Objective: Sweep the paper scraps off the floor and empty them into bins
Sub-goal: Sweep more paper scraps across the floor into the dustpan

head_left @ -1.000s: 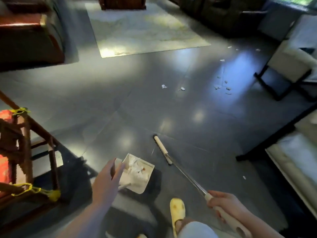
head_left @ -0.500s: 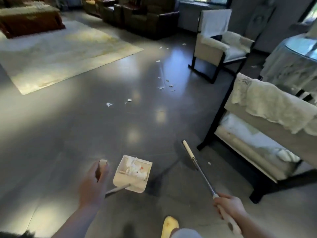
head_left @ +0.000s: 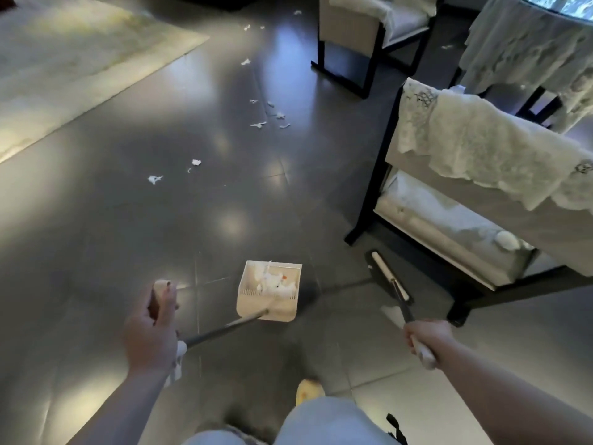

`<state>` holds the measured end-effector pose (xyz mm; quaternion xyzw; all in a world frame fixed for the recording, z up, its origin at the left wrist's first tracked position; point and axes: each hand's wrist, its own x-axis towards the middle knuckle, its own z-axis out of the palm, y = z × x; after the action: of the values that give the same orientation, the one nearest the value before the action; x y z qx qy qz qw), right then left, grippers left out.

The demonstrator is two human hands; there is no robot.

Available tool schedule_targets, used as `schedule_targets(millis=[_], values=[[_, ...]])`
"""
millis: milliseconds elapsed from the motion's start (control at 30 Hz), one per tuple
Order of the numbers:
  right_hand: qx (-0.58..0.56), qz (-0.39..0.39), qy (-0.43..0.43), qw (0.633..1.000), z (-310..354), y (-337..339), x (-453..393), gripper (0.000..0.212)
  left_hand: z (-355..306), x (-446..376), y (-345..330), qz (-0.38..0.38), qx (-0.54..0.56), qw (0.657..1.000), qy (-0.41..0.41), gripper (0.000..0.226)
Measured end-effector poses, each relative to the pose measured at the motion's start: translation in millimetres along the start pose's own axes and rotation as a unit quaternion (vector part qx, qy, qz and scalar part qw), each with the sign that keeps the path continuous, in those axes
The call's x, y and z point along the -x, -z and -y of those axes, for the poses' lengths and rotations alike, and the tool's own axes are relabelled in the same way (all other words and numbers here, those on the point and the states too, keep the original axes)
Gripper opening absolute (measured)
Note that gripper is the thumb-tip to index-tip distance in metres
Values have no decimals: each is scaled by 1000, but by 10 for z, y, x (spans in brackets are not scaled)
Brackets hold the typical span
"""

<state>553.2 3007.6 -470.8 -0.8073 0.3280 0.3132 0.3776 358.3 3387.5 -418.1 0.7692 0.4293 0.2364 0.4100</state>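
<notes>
White paper scraps (head_left: 155,179) lie loose on the dark glossy floor (head_left: 96,239): two just left of the frame's centre, a tighter cluster (head_left: 269,118) higher up toward the middle, a few more near the top edge by the pale rug (head_left: 64,59). They look torn, thin and almost weightless, so they should slide easily on the slick tile but may also flutter away from a fast stroke; short, low sweeps would likely suit them better than picking by hand. Some are already gathered in the cream dustpan (head_left: 269,292), low in the centre of the frame, its mouth toward the scraps. The left hand (head_left: 149,332) is wrapped around the top of the dustpan's long handle. The right hand (head_left: 423,335), lower right, clasps the broom (head_left: 390,277) by its pale grip, the head lying close beside the dark leg of a lace-draped chair (head_left: 481,175). A yellow slipper (head_left: 308,391) shows at the bottom.
</notes>
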Motion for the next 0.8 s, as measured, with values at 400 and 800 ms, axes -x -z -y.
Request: schedule_targets(millis=[400,800], values=[[-67,90,-35,993,396,-930,430,5,82,-622,-114,28,7,999,-14,33],[-101,147,-67,982,1772,-2374,916,7,574,-2248,677,20,93,995,33,29]])
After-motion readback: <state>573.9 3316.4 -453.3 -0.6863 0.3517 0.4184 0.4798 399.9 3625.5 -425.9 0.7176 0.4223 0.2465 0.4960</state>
